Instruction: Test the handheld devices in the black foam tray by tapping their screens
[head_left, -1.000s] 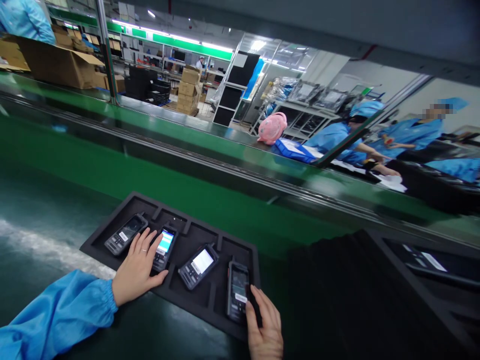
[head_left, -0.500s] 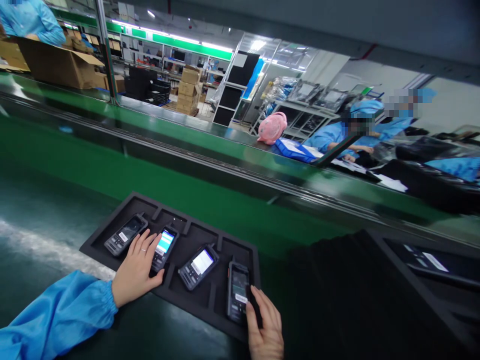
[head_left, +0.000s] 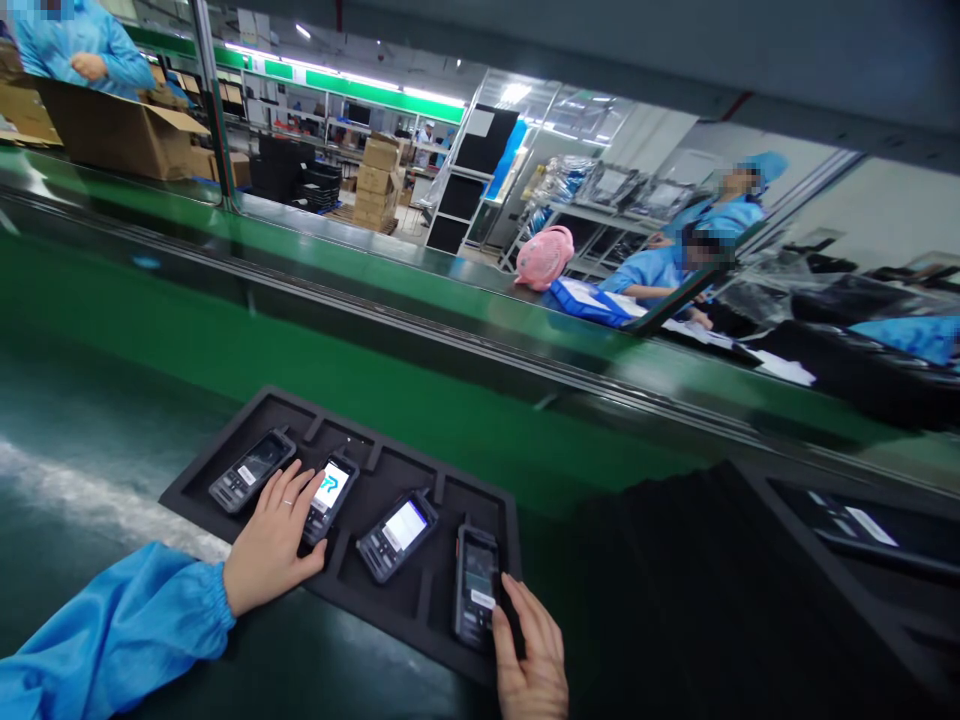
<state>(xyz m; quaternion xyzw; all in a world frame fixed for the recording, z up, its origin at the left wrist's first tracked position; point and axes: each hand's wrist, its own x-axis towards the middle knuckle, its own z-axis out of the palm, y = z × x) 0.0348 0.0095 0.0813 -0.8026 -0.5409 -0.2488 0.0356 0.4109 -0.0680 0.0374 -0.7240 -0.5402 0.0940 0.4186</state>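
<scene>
A black foam tray (head_left: pixel 435 650) holds several handheld radios with screens and keypads. My left hand (head_left: pixel 274 540) lies across the second radio (head_left: pixel 330 495), fingers along its left edge and thumb at its lower right side, gripping it. That radio's screen is lit white with a blue-green logo. My right hand (head_left: pixel 531 640) is at the right edge of the rightmost radio (head_left: pixel 477 585), fingers apart and thumb by its side; its screen is dark. Between them, a third radio (head_left: pixel 397 533) lies tilted with a lit screen. The leftmost radio (head_left: pixel 253 470) has a dark screen.
To the right rises a stack of black foam trays (head_left: pixel 675 590), with a device (head_left: pixel 862 520) in the top one. Beyond a metal rail are a cardboard box (head_left: pixel 112 125), a pink fan (head_left: pixel 545 258), a blue tray (head_left: pixel 589 300) and several people in blue workwear.
The second radio's screen has gone from blue-and-white to a white screen with a logo. My hands have stayed in place. Co-workers in the background have shifted.
</scene>
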